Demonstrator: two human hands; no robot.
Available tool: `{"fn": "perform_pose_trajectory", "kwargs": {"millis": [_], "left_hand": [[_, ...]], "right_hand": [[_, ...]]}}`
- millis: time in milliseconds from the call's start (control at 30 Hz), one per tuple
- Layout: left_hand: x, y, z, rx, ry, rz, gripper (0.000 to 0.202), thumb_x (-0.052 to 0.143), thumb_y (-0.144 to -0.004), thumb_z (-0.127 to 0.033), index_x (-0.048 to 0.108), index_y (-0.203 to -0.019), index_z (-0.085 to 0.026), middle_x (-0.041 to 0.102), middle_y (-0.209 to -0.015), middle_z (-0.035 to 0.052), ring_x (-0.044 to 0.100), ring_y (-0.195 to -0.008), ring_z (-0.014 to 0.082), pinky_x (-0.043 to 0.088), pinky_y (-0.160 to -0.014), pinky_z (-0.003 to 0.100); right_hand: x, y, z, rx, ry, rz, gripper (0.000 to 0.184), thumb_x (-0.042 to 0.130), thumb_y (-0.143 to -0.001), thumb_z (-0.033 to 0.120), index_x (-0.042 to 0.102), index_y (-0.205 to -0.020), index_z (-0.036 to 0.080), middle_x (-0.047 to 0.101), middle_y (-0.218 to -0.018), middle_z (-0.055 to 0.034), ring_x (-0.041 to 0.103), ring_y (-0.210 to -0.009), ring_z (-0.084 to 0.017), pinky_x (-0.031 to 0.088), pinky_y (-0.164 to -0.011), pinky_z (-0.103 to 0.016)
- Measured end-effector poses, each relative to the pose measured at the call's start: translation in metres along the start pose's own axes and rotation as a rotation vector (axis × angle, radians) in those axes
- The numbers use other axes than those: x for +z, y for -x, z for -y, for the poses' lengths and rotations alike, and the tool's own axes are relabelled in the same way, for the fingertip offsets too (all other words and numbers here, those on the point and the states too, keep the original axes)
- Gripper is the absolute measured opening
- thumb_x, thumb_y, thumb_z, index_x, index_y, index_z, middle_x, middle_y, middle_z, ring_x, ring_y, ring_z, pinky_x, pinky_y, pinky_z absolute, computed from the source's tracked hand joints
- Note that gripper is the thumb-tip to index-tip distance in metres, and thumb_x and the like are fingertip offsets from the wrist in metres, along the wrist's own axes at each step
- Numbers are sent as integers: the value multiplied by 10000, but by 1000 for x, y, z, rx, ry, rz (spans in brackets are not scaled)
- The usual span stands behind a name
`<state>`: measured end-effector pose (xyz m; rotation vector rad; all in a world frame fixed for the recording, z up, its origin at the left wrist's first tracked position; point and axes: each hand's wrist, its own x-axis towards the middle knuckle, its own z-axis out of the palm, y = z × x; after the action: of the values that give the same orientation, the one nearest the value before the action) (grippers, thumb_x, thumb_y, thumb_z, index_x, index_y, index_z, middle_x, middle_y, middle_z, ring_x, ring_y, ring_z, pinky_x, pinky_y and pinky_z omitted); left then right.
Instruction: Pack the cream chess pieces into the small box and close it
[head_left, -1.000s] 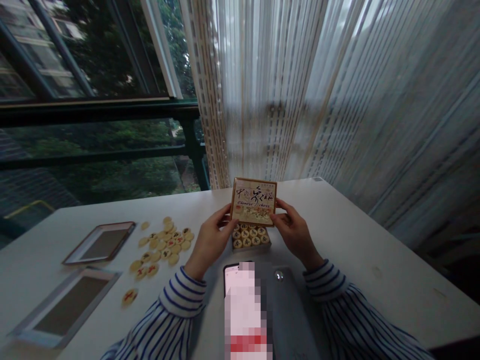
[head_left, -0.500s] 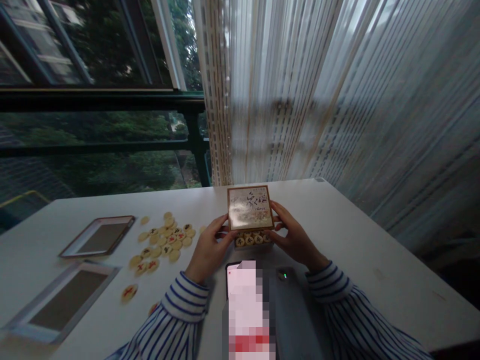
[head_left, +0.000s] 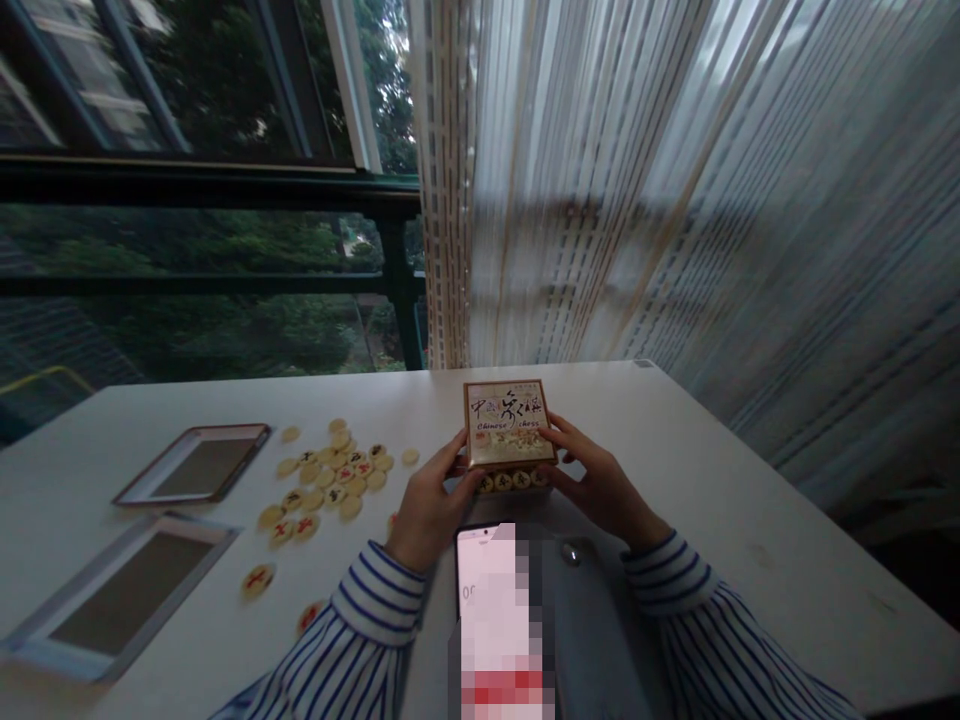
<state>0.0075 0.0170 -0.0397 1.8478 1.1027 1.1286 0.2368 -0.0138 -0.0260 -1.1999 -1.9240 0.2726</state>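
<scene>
Curtain [head_left: 675,200]: hangs beyond the far table edge, well past the fingertips.
Table [head_left: 712,470]: white, under both hands.
Trays: two shallow ones well to the left of the left hand, a far one [head_left: 191,466] and a near one [head_left: 124,598], both with the hollow side up.
Phone [head_left: 470,560]: lies between the wrists, on the person's side of the fingers, screen lit.
Lid [head_left: 508,424]: printed side up, held between the two hands. It looks close to square, so it has no marked long axis, and its print reads toward the person. It sits over the box, with its near edge seemingly a little raised.
Left hand [head_left: 429,505]: fingers [head_left: 459,462] curled narrow on the lid's left edge, thumb at the near corner.
Right hand [head_left: 600,487]: fingers [head_left: 561,436] laid along the lid's right edge, holding it. Both hands are equally close to it.
Box [head_left: 517,491]: directly below the lid and between the fingertips, with only its near strip showing.
Loose pieces [head_left: 337,475]: a scatter of discs just left of the left hand, with a few strays nearer the left sleeve.
Row of pieces [head_left: 512,481]: seen in the gap under the lid's near edge, inside the box.
</scene>
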Motion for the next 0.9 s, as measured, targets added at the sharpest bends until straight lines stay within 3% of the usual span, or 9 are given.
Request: {"fn": "perform_pose_trajectory", "kwargs": {"millis": [167,333,900], "left_hand": [[1,2,1,70,-44,41,509,519,-822,-314,411,-1305,-198,570,-1229,70,579,-1049,181,451,-925,355],[1,3,2,90,-145,50,500,490,-840,-353,411,-1307,-193,533,-1279,71,522,-1138,186,397,-985,358],[4,7,3,58,-276,103,488,473,-843,-357,429,-1298,-185,570,-1236,84,539,-1122,220,435,-942,383]], "right_hand": [[-2,2,-4,-2,20,18,474,559,-806,249,463,-1270,255,394,-1386,-100,438,-1211,-248,460,-898,-464],[-2,4,-8,-4,34,35,473,578,-795,250,483,-1258,242,428,-1364,-92,437,-1215,-235,383,-995,-479],[0,10,-16,36,91,146,430,566,-805,262,509,-1229,217,469,-1325,-120,480,-1177,-245,404,-976,-473]]}}
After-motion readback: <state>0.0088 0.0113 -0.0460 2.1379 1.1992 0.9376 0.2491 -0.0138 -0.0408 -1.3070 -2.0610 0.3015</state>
